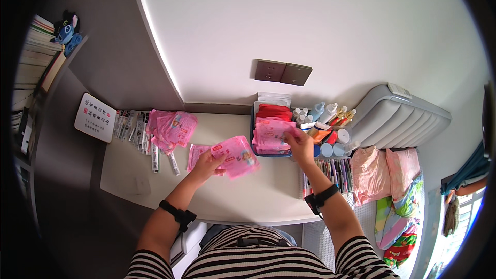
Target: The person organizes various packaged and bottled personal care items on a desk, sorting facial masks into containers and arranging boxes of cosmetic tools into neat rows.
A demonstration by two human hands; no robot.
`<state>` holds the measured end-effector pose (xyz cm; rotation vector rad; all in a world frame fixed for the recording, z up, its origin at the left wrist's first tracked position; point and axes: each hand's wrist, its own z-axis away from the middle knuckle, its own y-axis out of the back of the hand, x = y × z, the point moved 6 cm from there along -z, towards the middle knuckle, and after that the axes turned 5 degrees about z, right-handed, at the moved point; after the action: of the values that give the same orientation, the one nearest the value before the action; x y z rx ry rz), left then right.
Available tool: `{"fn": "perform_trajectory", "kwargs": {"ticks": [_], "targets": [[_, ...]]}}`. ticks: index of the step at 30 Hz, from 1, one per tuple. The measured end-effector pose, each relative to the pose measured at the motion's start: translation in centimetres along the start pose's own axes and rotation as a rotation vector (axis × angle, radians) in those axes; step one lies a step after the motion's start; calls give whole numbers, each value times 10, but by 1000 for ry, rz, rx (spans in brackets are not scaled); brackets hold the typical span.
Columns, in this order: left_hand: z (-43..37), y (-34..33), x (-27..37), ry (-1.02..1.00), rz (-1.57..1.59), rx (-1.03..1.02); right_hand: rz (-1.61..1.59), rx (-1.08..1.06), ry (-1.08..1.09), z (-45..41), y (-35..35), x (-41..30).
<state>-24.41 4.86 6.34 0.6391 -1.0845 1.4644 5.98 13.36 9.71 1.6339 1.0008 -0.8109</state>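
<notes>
Above the desk, my left hand (208, 166) grips a few flat pink printed packets (238, 157) between thumb and fingers. Beneath that hand another pink packet (197, 154) lies on the white desktop. My right hand (301, 145) is at the right side of a dark blue basket (271, 155), its fingers pinching the edge of a pink packet (273, 133). Red packets (273, 111) and white ones (274, 97) stand behind the pink ones in the basket. To the left, a fanned pile of pink packets (173, 128) rests on the desk.
Several slim wrapped items (135, 128) lie by a sign with writing (95, 117). Bottles and tubes (325, 118) crowd right of the basket, with a rack of pens (335, 174) nearer me. A bed with a grey headboard (399, 118) adjoins the desk.
</notes>
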Motion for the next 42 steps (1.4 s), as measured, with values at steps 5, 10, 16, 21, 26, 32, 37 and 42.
{"fn": "perform_trajectory", "kwargs": {"ticks": [5,10,16,21,26,32,37,42], "targets": [[-22,-25,16,-237,56,52,531,-83,50,14,-17,-5],[-63,-61,37,-566,-75,22,737,-123,-47,17,-12,8],[-62,-93,43,-921,-1072,249,470,-28,64,28,-2,16],[-65,-108,26,-868,-1161,185,333,14,112,45,21,-15],[-52,-100,18,-848,-868,191,383,-56,171,55,15,-46],[-17,-10,-23,-747,-737,369,296,-453,564,72,-85,-82],[7,69,-45,-684,-833,526,612,-692,270,78,-190,-36],[3,118,-37,-661,-981,609,801,-743,285,63,-243,-39]]}}
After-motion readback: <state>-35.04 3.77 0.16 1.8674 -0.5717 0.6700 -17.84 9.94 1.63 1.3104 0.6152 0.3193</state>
